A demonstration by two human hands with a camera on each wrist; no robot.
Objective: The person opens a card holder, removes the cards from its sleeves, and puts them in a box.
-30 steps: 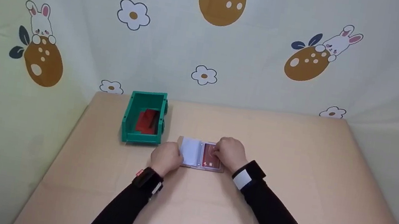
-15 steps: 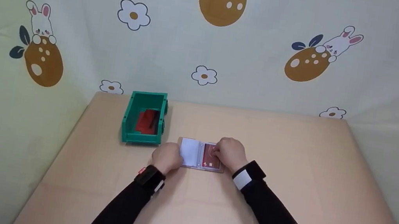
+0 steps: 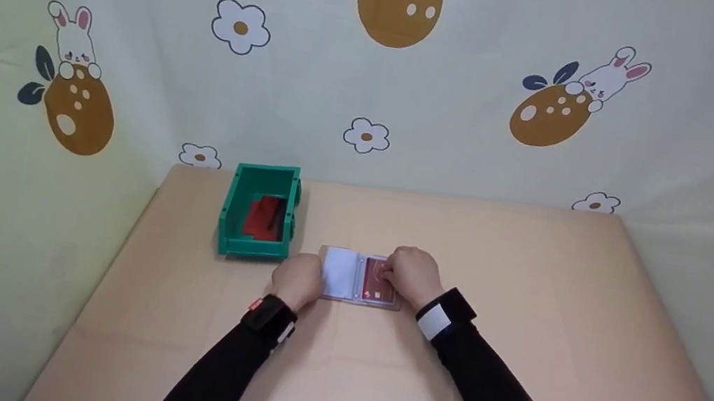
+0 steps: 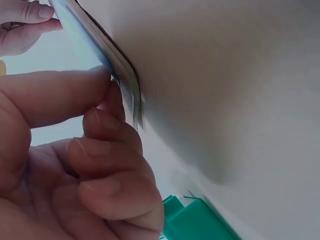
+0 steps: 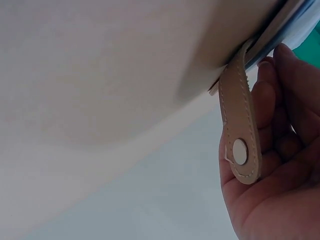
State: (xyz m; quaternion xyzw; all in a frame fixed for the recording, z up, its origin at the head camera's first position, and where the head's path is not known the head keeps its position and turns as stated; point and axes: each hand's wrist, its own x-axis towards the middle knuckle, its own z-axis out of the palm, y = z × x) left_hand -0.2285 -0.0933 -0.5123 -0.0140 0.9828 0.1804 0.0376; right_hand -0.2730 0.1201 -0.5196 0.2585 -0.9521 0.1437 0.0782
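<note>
A small card holder [image 3: 359, 278] with clear sleeves lies spread on the table. Its left page [image 3: 339, 273] is whitish, and a red card [image 3: 375, 288] shows on the right side. My left hand [image 3: 298, 281] pinches the left page's outer edge between thumb and index finger; its other fingers are curled, as the left wrist view shows. At the opposite side my right hand [image 3: 413, 277] has its fingertips on the red card, seeming to pinch it; the exact contact is hidden. A tan strap with a snap button [image 5: 240, 117] hangs beside the right fingers in the right wrist view.
A green bin [image 3: 253, 249] stands to the left behind my left hand, with red cards or packets [image 3: 264, 218] and a dark strip inside. The beige table [image 3: 498, 250] meets a patterned curtain [image 3: 470, 104] at the back and sides.
My left hand has shifted very slightly left at the page edge, and the left page lies a little straighter. The right hand and red card stay in place.
</note>
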